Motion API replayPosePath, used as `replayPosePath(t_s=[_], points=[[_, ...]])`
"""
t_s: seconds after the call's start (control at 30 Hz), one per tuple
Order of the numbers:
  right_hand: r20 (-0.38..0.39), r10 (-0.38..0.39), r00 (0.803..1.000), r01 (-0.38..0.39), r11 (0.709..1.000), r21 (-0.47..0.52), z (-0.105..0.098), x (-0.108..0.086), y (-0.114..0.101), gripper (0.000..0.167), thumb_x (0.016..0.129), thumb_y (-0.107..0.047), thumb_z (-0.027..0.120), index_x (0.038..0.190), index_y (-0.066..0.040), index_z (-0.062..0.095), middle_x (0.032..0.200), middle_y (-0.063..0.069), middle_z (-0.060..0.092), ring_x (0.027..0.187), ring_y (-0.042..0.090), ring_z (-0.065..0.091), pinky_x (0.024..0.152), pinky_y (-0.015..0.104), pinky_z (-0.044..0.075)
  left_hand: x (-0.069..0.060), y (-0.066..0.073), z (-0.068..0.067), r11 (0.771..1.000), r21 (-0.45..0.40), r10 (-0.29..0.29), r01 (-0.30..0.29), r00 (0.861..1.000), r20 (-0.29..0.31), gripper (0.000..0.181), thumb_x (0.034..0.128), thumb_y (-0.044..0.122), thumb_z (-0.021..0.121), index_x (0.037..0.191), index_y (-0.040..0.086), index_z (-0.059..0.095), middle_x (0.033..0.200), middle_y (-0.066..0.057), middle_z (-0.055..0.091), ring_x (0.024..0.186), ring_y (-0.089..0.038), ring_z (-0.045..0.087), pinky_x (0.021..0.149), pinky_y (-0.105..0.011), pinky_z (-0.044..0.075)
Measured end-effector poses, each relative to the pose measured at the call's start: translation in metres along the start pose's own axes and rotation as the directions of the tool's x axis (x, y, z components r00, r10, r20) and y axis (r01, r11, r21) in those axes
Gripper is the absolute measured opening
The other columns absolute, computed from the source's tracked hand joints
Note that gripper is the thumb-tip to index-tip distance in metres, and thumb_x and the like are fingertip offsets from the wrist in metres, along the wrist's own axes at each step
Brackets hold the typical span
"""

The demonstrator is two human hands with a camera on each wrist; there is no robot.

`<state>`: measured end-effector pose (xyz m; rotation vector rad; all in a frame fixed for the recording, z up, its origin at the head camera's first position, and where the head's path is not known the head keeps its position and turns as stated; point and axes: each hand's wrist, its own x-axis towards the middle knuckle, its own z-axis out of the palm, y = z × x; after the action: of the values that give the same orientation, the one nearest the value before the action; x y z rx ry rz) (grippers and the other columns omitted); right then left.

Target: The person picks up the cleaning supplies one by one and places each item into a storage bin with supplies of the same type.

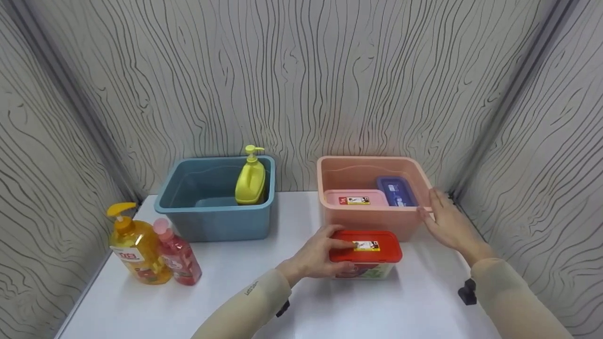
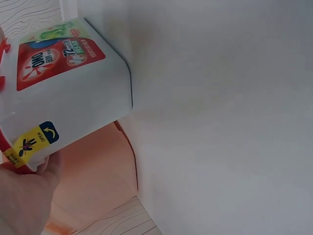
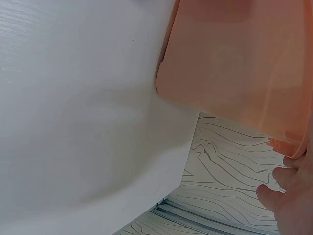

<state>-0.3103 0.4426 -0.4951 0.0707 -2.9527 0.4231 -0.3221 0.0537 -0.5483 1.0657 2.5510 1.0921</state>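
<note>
A white OMO laundry detergent box (image 2: 78, 93) with a red lid (image 1: 386, 247) stands on the table in front of the pink bin (image 1: 367, 219). My left hand (image 1: 322, 254) grips the box's left end, fingers at the lid and thumb along the front side. In the left wrist view, part of that hand (image 2: 29, 193) shows at the box's end. My right hand (image 1: 447, 226) touches the bin's front right corner with fairly straight fingers. Inside the bin lie a pink-lidded box (image 1: 355, 198) and a blue-lidded box (image 1: 396, 190).
A blue bin (image 1: 216, 223) at the back left holds a yellow pump bottle (image 1: 250, 182). At the table's left edge stand an orange pump bottle (image 1: 141, 240) and a red bottle with a pink cap (image 1: 179, 259). Wood-patterned walls (image 1: 292, 94) enclose the table.
</note>
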Motion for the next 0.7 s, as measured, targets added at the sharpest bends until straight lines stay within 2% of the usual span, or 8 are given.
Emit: replayPosePath(t_s=[0.2,0.37,0.53,0.7], points=[[-0.007,0.01,1.0,-0.01,1.0,0.003,0.0,0.0,-0.002,0.09,0.12,-0.055,0.038,0.173,0.014,0.016,0.179,0.044,0.018,0.164,0.066,0.023,0.134,0.078,0.024,0.004,0.002,0.005,0.998,-0.064,-0.01,0.008,0.999,-0.036,0.056,0.0935,0.048,0.089,0.146,0.054,0.069,0.164,0.021,0.046,0.152,-0.007,0.041,0.128,-0.044,0.051],[0.001,0.019,1.0,-0.019,1.0,-0.002,0.001,-0.001,-0.002,0.092,0.12,-0.058,0.037,0.174,0.013,0.014,0.179,0.043,0.017,0.165,0.066,0.022,0.134,0.077,0.024,0.005,0.002,0.008,0.991,-0.132,-0.045,0.04,0.998,-0.036,0.054,0.0923,0.044,0.091,0.142,0.054,0.072,0.161,0.021,0.047,0.151,-0.007,0.041,0.128,-0.045,0.051],[-0.016,-0.004,1.0,0.004,1.0,-0.01,0.0,-0.001,-0.001,0.09,0.12,-0.054,0.04,0.172,0.015,0.017,0.179,0.043,0.019,0.164,0.066,0.025,0.134,0.077,0.026,0.006,0.005,0.01,0.995,-0.101,-0.021,0.019,1.0,-0.018,0.053,0.0953,0.042,0.088,0.144,0.049,0.07,0.162,0.015,0.046,0.154,-0.01,0.038,0.13,-0.046,0.048],[-0.033,-0.029,0.999,0.028,0.999,-0.037,-0.001,0.0,-0.001,0.088,0.12,-0.052,0.041,0.17,0.017,0.021,0.178,0.044,0.021,0.165,0.065,0.025,0.136,0.076,0.023,0.005,0.008,0.011,0.998,-0.042,-0.043,0.042,0.999,-0.025,0.054,0.096,0.045,0.087,0.145,0.052,0.066,0.161,0.016,0.046,0.152,-0.011,0.039,0.13,-0.045,0.049]])
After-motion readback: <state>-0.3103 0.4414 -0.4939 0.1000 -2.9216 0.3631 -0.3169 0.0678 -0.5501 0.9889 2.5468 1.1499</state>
